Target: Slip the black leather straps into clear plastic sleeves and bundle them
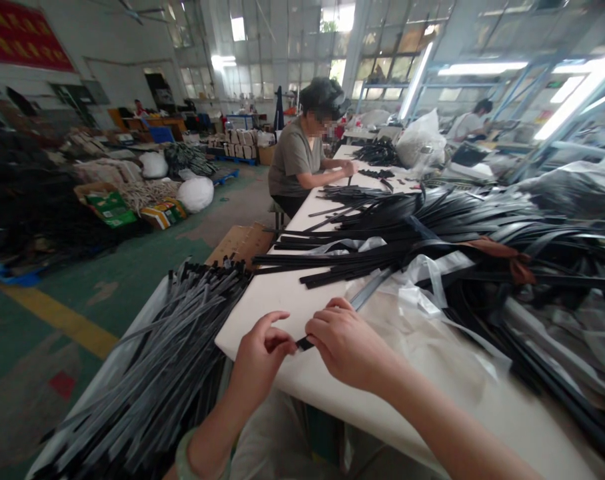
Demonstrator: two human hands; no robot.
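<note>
A flat black strip (370, 291) runs across the near corner of the white table (277, 300). My right hand (350, 343) is closed around it, and its dark end sticks out to the left between the hands. At that end, my left hand (262, 353) has its thumb and curled fingers pinched together, with the index finger raised. The fingertips touch or nearly touch the strip's tip; whether a small piece is between them is hidden. Beyond my hands lie more black strips (332, 273), beside a crumpled clear plastic sheet (412, 300).
Below the table's left edge stands a large pile of grey-black strips (147, 373). A thick bundle of black strips (482, 220), tied with a brown band (507, 257), covers the table's right side. Across the far left edge sits a co-worker (295, 157). A cardboard box (240, 247) is on the floor.
</note>
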